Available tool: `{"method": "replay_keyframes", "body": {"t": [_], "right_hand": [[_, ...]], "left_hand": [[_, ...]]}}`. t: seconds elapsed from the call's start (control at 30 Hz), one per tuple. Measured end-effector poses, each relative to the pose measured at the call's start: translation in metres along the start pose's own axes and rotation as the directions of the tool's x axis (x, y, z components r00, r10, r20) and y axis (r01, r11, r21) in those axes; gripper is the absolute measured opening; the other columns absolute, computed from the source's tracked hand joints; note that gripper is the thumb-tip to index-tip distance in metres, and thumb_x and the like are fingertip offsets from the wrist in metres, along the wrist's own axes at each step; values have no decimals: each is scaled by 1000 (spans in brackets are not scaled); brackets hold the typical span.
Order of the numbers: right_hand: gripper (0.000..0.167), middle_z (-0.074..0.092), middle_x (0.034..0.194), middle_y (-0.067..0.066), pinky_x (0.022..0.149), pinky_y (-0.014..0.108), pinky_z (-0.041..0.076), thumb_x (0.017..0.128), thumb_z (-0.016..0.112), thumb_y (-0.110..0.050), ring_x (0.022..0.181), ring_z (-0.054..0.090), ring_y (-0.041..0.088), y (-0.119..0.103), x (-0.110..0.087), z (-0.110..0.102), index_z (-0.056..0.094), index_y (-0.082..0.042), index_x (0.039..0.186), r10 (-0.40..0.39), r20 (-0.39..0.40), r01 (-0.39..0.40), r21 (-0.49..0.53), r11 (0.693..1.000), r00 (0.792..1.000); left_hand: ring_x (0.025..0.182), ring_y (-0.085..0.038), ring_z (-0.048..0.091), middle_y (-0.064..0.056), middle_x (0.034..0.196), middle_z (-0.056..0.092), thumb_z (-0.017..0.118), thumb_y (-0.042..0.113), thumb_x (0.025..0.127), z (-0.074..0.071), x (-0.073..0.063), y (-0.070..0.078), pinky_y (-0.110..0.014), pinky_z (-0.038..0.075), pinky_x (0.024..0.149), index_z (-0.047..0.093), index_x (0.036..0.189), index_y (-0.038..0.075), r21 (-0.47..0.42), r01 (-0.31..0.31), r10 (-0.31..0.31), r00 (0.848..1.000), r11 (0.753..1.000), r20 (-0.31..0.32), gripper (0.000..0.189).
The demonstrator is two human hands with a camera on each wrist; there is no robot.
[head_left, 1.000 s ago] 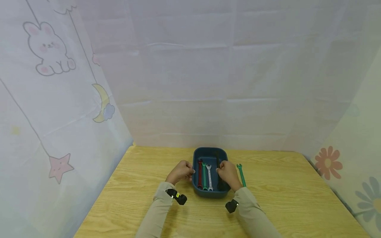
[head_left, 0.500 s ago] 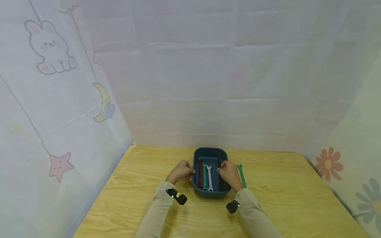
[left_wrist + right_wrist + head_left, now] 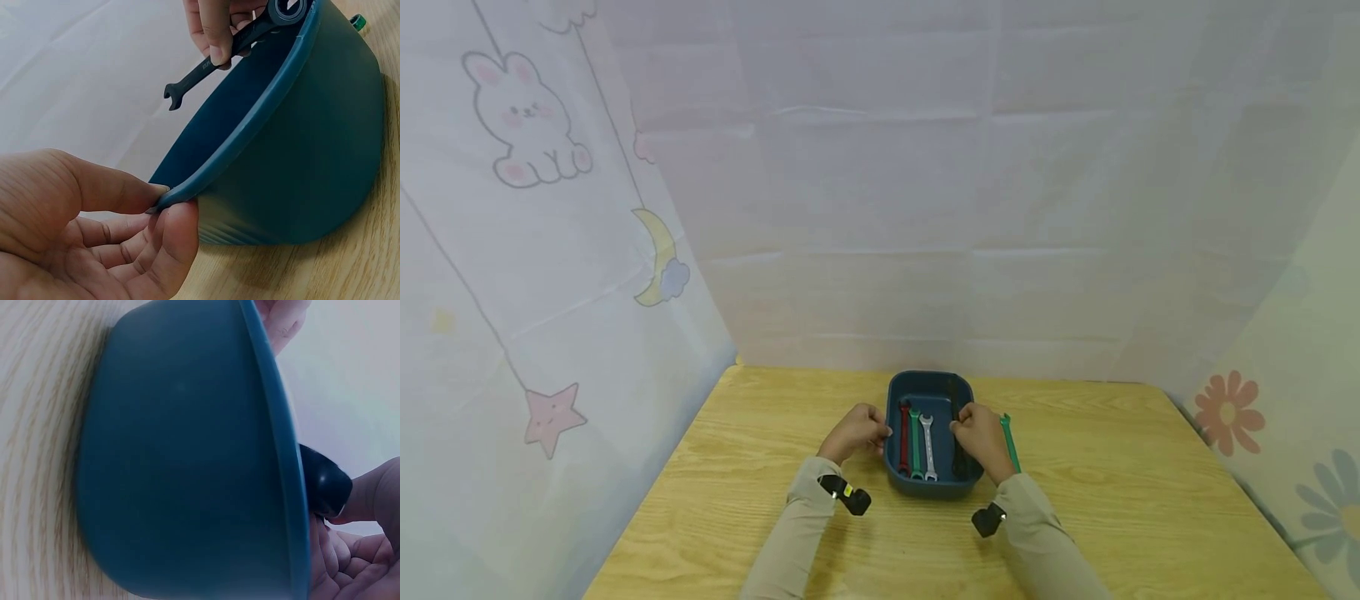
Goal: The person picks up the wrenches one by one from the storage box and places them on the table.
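My left hand (image 3: 856,431) pinches the left rim of a dark blue plastic bin (image 3: 931,491) between thumb and fingers, as the left wrist view also shows. My right hand (image 3: 981,437) holds a black combination wrench (image 3: 201,71) by its shank, tilted at the bin's right side. Its open end and ring end both show in the left wrist view. Inside the bin lie a red wrench (image 3: 904,442), a green wrench (image 3: 915,446) and a silver wrench (image 3: 928,448), side by side. In the right wrist view the bin wall hides most of the black wrench.
A second green wrench (image 3: 1011,443) lies on the wooden table (image 3: 1112,483), just right of the bin and partly behind my right hand. Printed cloth (image 3: 887,208) hangs behind the table and at both sides.
My right hand has shifted slightly to the right with the black wrench, closer to the bin's right wall. The left hand stays on the rim, and the other wrenches have not moved.
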State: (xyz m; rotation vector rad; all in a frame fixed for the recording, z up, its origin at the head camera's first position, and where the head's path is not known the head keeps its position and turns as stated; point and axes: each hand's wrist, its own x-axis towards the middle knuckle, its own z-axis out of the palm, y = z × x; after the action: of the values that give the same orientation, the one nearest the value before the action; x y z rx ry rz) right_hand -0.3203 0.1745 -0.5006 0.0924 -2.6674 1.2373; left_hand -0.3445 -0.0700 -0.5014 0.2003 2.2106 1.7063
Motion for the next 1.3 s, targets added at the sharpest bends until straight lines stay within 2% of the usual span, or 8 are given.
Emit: {"method": "replay_keyframes", "body": {"t": [0.53, 0.83, 1.3], "right_hand": [[10, 58, 66, 5, 56, 31, 46, 86, 71, -2, 58, 53, 16, 5, 2, -4, 62, 3, 84, -8, -33, 8, 8, 1000, 999], [9, 57, 62, 3, 53, 28, 46, 86, 69, -1, 54, 53, 14, 5, 2, -8, 62, 4, 84, 26, -30, -24, 39, 999, 999], [11, 56, 62, 2, 53, 30, 44, 83, 69, -4, 56, 52, 15, 8, 2, -14, 61, 2, 80, 4, -45, -5, -20, 1000, 999]], "left_hand": [[56, -18, 58, -12, 73, 59, 62, -3, 92, -1, -3, -1, -46, 60, 66, 59, 87, -4, -5, -8, 8, 1000, 1000, 11, 6], [56, -17, 58, -11, 74, 58, 61, -4, 91, 0, -1, -1, -44, 60, 65, 59, 84, -2, -9, 0, 0, 1000, 1000, 9, 8], [56, -17, 58, -14, 76, 59, 59, -4, 93, 0, -4, 2, -46, 60, 66, 59, 90, -7, -8, -12, 12, 1000, 1000, 10, 4]]}}
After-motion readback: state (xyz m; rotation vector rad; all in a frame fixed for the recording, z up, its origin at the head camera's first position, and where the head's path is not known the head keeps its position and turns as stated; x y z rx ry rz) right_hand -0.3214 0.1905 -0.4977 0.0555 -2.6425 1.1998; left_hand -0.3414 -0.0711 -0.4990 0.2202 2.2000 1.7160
